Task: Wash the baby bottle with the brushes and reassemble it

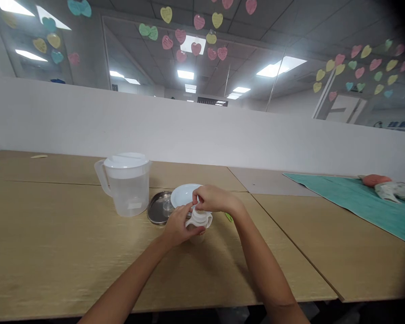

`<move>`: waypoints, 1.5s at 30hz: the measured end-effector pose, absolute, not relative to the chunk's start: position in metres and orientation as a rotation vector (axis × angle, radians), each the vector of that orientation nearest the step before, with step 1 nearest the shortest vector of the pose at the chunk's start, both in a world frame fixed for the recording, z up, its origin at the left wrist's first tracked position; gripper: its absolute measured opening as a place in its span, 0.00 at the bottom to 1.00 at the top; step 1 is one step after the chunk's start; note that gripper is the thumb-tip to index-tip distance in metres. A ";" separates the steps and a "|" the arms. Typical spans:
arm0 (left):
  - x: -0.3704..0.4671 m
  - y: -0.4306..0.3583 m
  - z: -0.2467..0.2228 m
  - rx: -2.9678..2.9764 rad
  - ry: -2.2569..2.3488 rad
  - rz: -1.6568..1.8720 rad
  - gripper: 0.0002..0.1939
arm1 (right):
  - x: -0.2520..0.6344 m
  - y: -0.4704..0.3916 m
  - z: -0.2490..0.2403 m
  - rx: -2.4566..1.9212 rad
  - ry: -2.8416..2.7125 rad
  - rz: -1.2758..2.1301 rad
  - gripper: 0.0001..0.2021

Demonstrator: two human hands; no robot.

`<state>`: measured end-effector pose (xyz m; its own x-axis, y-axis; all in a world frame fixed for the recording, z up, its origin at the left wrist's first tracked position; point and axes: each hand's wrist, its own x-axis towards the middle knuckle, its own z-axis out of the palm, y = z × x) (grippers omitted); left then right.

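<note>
1. Two hands on one thing: a small white handled cup (198, 223) that stands upright on the table (70, 252), straight ahead of me and just in front of the plate (184, 194).
2. My left hand (177, 227) comes in from the left and low; its fingers are curled closed around the cup's body and the near handle, steadying it.
3. My right hand (213, 199) sits above the cup, fingers pinched closed on its top part, which looks like a lid or spout. The fingers cover it, so I cannot tell its exact form.
4. Key relation: the cup's long axis is vertical. The top lies directly under my right fingertips and the body lies to the right of my left palm. Both hands touch it; neither is nearer.
5. Around it: a metal lid (159, 208) lies flat, touching or just beside the plate's left edge. A clear jug (126, 183) with a white cover stands left of that, handle to the left, apart from my hands.
6. A small green scrap (229, 217) lies on the table just right of my right wrist.
7. Far right: a teal cloth (364, 200) with soft items on it, well apart.
8. Writing: a pale sticker on the jug's front, too small to read. Blue characters on the far right wall are blurred. No brand is legible on the cup.
</note>
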<state>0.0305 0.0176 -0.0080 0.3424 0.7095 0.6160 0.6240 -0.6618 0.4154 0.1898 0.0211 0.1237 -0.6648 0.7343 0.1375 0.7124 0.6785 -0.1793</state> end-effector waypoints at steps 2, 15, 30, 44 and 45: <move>0.030 0.018 -0.008 2.480 1.259 1.243 0.37 | 0.193 0.020 0.123 -1.093 -2.712 0.162 0.08; 0.033 0.016 -0.006 2.472 1.280 1.236 0.36 | 0.197 0.020 0.089 -1.294 -2.375 -0.023 0.22; 0.031 0.017 -0.009 2.570 1.234 1.223 0.32 | 0.193 0.021 -0.002 -0.777 -1.544 0.422 0.18; 0.033 0.018 -0.007 2.495 1.168 1.264 0.27 | 0.197 0.010 -0.005 -0.617 -1.810 0.047 0.10; 0.033 0.017 -0.007 2.466 1.189 1.270 0.30 | 0.194 0.012 -0.004 -0.632 -1.697 0.115 0.10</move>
<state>0.0328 0.0174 -0.0070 0.3381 0.6931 0.6366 0.5895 -0.6833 0.4308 0.1938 0.0116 -0.0040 -0.0906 0.4659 0.8802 0.3430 0.8443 -0.4116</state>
